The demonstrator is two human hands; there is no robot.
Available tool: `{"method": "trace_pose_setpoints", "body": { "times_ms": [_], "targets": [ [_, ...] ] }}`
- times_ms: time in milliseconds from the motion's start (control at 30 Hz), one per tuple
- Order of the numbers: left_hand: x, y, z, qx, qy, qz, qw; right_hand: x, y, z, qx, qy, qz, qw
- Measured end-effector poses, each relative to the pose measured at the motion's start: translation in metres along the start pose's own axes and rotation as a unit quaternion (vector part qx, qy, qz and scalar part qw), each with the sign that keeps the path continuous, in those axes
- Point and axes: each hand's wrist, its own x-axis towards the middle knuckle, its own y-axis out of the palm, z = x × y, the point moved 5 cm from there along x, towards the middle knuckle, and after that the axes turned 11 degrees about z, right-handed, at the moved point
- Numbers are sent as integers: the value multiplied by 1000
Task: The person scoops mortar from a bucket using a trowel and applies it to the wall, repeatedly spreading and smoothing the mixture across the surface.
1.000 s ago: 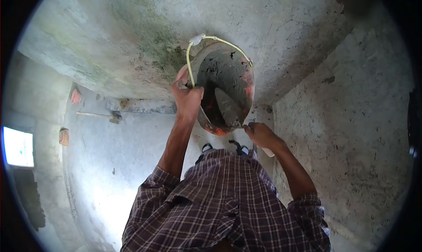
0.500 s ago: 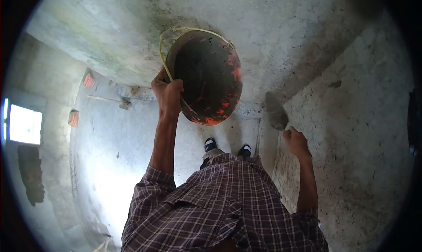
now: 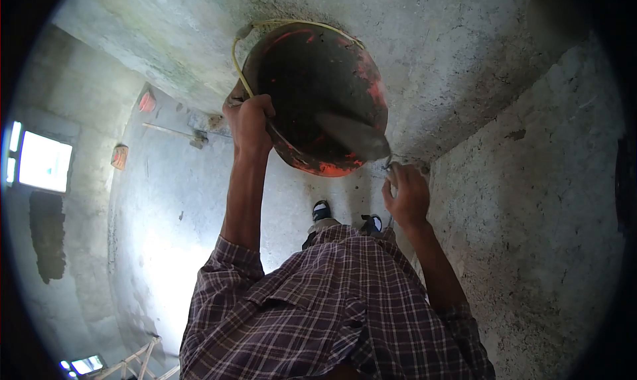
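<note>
The left forearm reaches forward, its hand [image 3: 250, 123] clenched around the bucket's [image 3: 318, 91] rim; the right hand [image 3: 408, 195], fingers curled closed, grips the trowel [image 3: 355, 136] angled over the bucket's mouth.

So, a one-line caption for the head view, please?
Left hand grips a bucket by its rim; right hand holds a trowel at its mouth.

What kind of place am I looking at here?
Probably a room under construction or repair, with masonry or plastering going on: bare, rough cement walls, a trowel at a grimy bucket, and a long-handled tool lying on the floor.
</note>
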Motion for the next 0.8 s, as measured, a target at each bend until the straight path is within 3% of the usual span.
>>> {"method": "trace_pose_setpoints", "body": {
  "times_ms": [167,233,300,400,467,533,700,767,800],
  "targets": [
    [2,-12,1,11,-8,-32,999,-43,36,-13,70,-18,-13,997],
    [13,-18,-6,-35,35,-47,998,-70,46,-44,79,5,-24,997],
    [15,-33,-10,-45,23,-31,998,-114,52,-75,-46,56,57,996],
    [25,-51,-25,-49,40,-20,998,-142,41,-94,-76,87,96,989],
    [31,-54,-26,-17,53,3,998,-138,26,-97,-17,89,-24,996],
    [28,-48,-28,16,58,32,998,-86,-5,-78,29,110,-1,993],
    [29,-40,-37,77,70,80,991,38,-69,-26,-172,-2,-18,985],
    [33,-41,-37,73,77,88,990,62,-72,-9,-277,-119,10,953],
    [35,-41,-36,71,84,95,989,63,-73,-5,-280,-121,12,952]
  ]
}}
